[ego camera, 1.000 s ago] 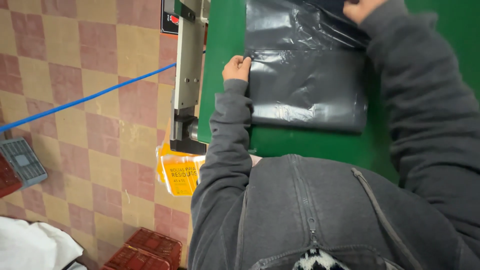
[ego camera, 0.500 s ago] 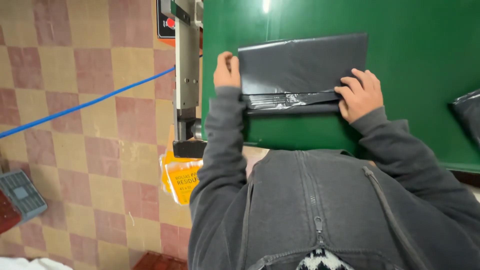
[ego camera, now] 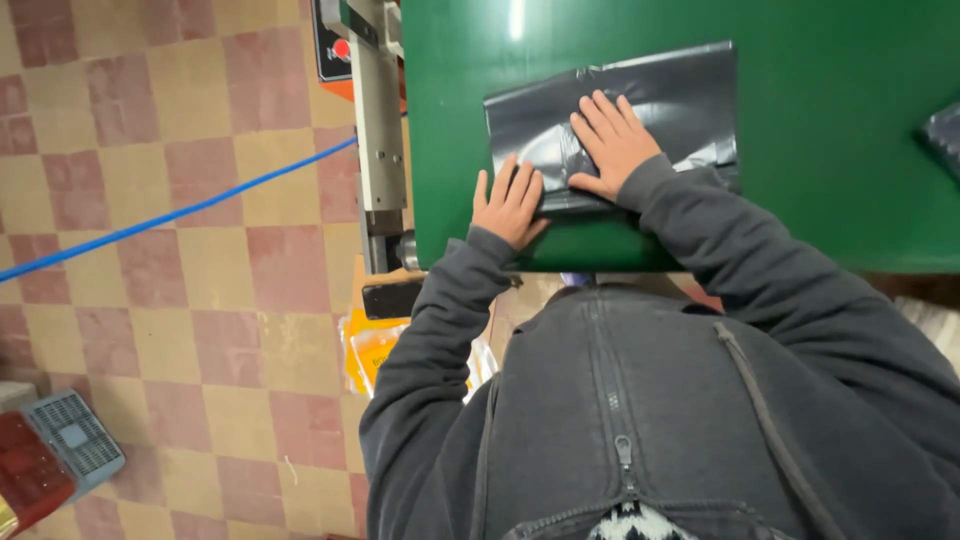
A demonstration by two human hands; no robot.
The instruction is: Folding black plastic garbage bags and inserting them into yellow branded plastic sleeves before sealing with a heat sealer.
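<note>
Perhaps yellow-orange package (ego camera: 375,350) on floor.

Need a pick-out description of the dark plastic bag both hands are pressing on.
Start at the green table filling the upper right of the view. Near its front edge lies a folded dark grey plastic bag, glossy and creased, with the left hand at its lower left corner and the right hand flat on its middle. It is the only thing under the hands.

head-worn camera, looking steeply down, close over green table (ego camera: 820,150)
</note>
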